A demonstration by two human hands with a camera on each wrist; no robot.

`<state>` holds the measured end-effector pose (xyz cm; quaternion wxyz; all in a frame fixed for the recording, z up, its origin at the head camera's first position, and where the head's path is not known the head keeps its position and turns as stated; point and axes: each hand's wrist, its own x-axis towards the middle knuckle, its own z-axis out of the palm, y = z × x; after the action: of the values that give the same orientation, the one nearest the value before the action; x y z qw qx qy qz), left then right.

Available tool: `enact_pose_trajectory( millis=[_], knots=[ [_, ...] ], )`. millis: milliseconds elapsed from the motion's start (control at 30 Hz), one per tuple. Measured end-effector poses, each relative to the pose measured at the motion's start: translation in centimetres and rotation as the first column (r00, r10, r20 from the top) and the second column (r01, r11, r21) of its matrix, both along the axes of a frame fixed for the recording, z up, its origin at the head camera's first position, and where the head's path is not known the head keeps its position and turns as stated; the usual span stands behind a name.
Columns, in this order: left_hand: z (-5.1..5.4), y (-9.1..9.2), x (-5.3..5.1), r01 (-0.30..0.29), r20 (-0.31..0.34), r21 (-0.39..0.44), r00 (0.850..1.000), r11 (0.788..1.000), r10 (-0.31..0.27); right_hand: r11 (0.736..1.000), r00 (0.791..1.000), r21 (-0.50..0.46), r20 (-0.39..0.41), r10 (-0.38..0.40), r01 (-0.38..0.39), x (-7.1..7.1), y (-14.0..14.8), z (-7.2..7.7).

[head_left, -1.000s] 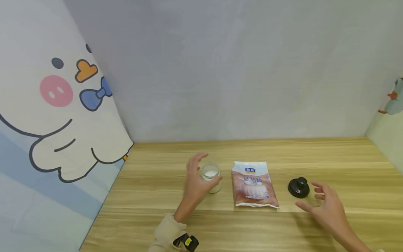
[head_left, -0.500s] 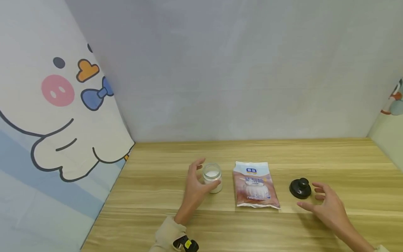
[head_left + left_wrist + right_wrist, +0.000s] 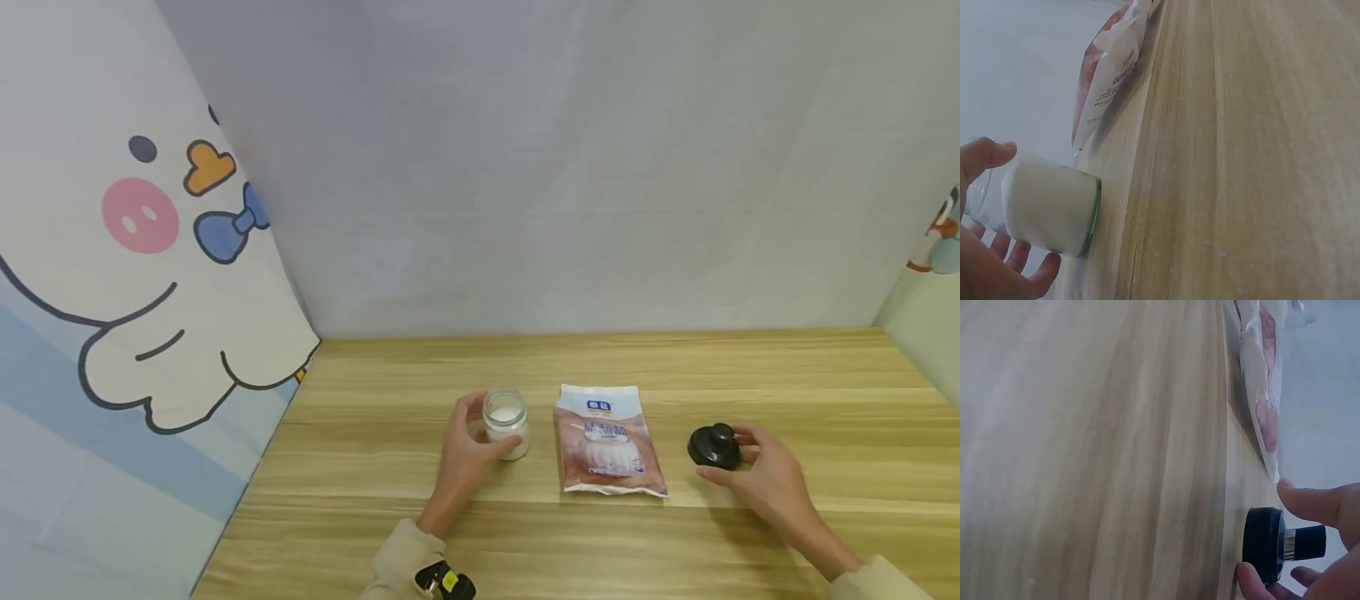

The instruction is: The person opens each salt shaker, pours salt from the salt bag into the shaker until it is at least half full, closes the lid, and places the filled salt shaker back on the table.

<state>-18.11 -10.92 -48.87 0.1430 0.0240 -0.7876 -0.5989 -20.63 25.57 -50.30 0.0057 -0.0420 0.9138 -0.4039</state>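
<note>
An uncapped glass jar (image 3: 507, 423) stands upright on the table, partly filled with something white. My left hand (image 3: 465, 450) curves round it, thumb across the near side and fingers at the left and back. In the left wrist view, the thumb lies near the jar's neck. To the right lies a black lid (image 3: 712, 447) with a round knob. My right hand (image 3: 768, 479) is spread around its right side. In the right wrist view, a fingertip is at the lid's rim, while the thumb (image 3: 1310, 501) stands apart from it.
Between the hands a printed plastic bag (image 3: 609, 442), brown and white, lies flat on the wood-grain table (image 3: 600, 550). A pale cloth wall rises behind, and cartoon-printed cloth hangs at the left.
My left fingers have closed in round the jar. My right hand has moved a little left, bringing its fingers to the lid. Jar, bag and lid stay in place.
</note>
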Motion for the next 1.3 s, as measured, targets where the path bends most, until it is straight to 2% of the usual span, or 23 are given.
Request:
enact_pose_trajectory(
  millis=[233, 500, 667, 800, 1000, 1167, 1300],
  knots=[
    [-0.6, -0.4, -0.5, 0.011, 0.053, -0.018, 0.999, 1.0, -0.01, 1.0, 1.0, 0.013, 0.003, 0.018, -0.018, -1.0, -0.7, 0.0],
    [-0.9, -0.7, -0.6, 0.001, 0.081, -0.068, 0.997, 0.998, 0.005, 0.996, 0.996, 0.078, -0.076, 0.038, -0.032, -1.8, -1.5, -0.1],
    [-1.0, -0.9, -0.7, 0.006, 0.079, -0.101, 0.997, 0.995, 0.002, 0.997, 1.0, 0.074, -0.007, 0.028, -0.027, -2.2, -1.4, 0.4],
    [-1.1, -1.0, -0.8, 0.019, 0.077, -0.118, 0.997, 0.993, -0.01, 0.998, 1.0, 0.058, 0.008, 0.026, -0.027, -2.4, -1.6, 1.7],
    [-1.2, -1.3, -1.0, 0.016, 0.083, -0.126, 0.997, 0.992, -0.006, 0.996, 0.993, 0.016, -0.084, 0.088, -0.087, -2.6, -3.4, 4.6],
    [-1.2, -1.3, -1.0, 0.03, 0.076, -0.135, 0.997, 0.99, -0.02, 0.981, 0.966, -0.033, -0.182, 0.181, -0.19, -2.4, -5.5, 6.5],
    [-1.4, -1.3, -1.1, 0.034, 0.079, -0.142, 0.997, 0.989, -0.023, 0.959, 0.943, -0.079, -0.217, 0.252, -0.274, -2.3, -7.1, 7.7]
  ],
)
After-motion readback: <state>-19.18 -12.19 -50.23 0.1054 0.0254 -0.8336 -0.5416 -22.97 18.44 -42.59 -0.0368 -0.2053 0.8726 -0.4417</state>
